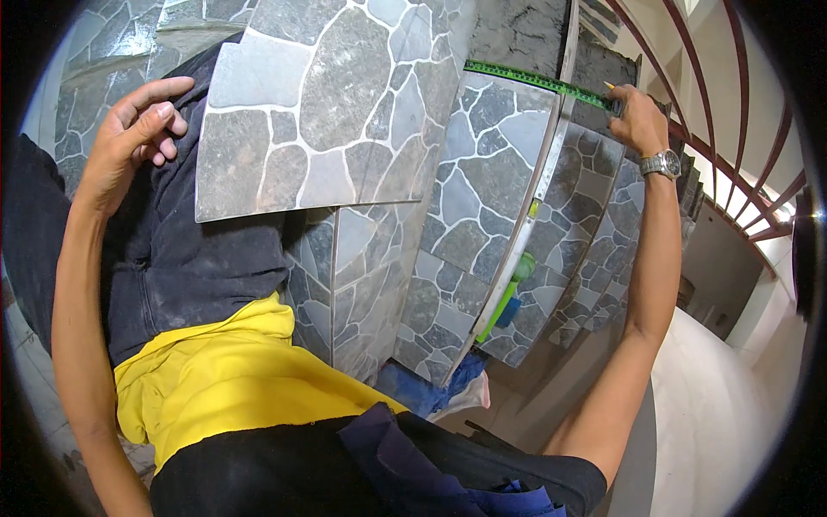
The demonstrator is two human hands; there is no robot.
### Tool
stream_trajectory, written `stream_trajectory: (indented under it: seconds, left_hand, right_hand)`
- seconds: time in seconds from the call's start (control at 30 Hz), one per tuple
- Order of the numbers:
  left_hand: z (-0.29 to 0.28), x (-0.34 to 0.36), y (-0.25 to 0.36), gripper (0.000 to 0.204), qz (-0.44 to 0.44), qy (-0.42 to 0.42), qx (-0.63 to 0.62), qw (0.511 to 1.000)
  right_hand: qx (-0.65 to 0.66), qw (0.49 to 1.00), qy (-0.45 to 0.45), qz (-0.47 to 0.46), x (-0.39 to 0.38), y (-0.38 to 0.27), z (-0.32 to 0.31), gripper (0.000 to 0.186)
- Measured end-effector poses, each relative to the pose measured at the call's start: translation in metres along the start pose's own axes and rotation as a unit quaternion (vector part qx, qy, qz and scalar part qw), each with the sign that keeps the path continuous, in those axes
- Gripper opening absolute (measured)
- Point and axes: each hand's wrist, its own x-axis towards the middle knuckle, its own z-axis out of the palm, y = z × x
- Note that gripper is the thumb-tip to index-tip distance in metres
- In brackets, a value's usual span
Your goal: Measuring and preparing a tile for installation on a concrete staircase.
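Observation:
My right hand (642,121), wearing a metal wristwatch (662,164), is closed on the end of a green tape measure (534,82). Its blade stretches leftward along the edge between grey mortar and laid tile. A thin yellow-tipped stick, perhaps a pencil (610,85), pokes out by the fingers. My left hand (142,129) hovers above my dark trousers with fingers loosely curled, apart and holding nothing. Just right of it, a loose stone-patterned tile (345,82) rests over my leg.
A long metal straightedge (508,258) with a yellow-green vial lies along the stone-patterned step (474,198). Beside it are a green-handled tool (500,306) and a blue block (509,312). Wet mortar (517,34) covers the far stretch. Curved dark-red railing bars (743,86) rise at right. Blue cloth (465,375) lies lower down.

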Motion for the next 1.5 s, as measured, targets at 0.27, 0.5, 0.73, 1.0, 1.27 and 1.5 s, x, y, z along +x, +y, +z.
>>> stream_trajectory:
  seconds: [0.27, 0.5, 0.73, 1.0, 1.27, 1.5]
  left_hand:
    - [-0.007, -0.004, 0.003, 0.051, 0.010, 0.022, 0.093, 0.995]
    - [-0.009, -0.006, 0.004, 0.050, 0.017, 0.009, 0.109, 0.994]
    - [-0.009, -0.006, 0.004, 0.048, 0.009, 0.012, 0.100, 0.995]
    - [-0.009, -0.006, 0.004, 0.048, 0.003, 0.018, 0.102, 0.995]
    - [-0.010, -0.002, -0.001, 0.033, -0.019, 0.045, 0.066, 0.997]
    - [-0.014, 0.001, -0.007, 0.031, -0.033, 0.056, 0.027, 0.998]
  right_hand:
    - [-0.008, 1.000, 0.003, -0.030, 0.000, -0.006, -0.006, 0.048]
    - [-0.010, 0.999, -0.015, -0.029, 0.000, -0.010, -0.009, 0.044]
    - [-0.010, 0.999, -0.006, -0.037, 0.000, -0.012, -0.010, 0.043]
    - [-0.006, 1.000, -0.009, -0.029, 0.000, -0.018, -0.012, 0.040]
    - [-0.006, 1.000, -0.007, -0.027, 0.000, -0.017, -0.011, 0.041]
    - [-0.018, 0.999, -0.024, -0.010, 0.000, -0.017, -0.010, 0.043]
